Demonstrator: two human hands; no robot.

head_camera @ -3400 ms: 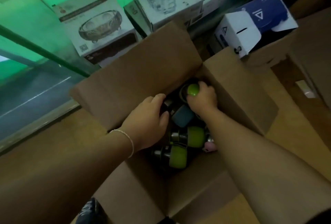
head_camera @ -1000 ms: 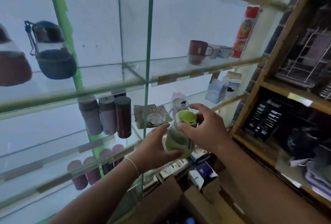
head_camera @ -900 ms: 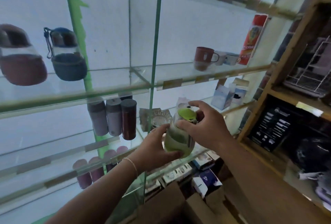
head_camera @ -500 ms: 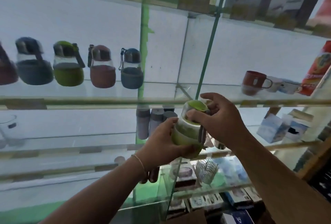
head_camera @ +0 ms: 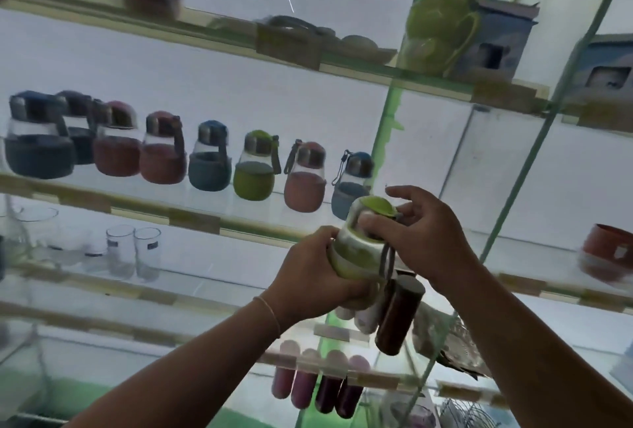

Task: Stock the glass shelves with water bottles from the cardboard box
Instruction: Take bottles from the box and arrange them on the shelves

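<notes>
Several glass shelves (head_camera: 239,225) stacked floor to top, front edges taped. Middle shelf carries a row of eight water bottles (head_camera: 209,157) running left to right; last blue one (head_camera: 354,184) sits near the green upright (head_camera: 385,140), with bare glass beyond it to the right. Green bottle (head_camera: 359,242) is in the air just below and in front of that shelf's front edge. Left hand (head_camera: 315,273) wraps its base, right hand (head_camera: 424,239) pinches the neck under the cap, upper fingers spread. Dark strap (head_camera: 387,260) dangles.
</notes>
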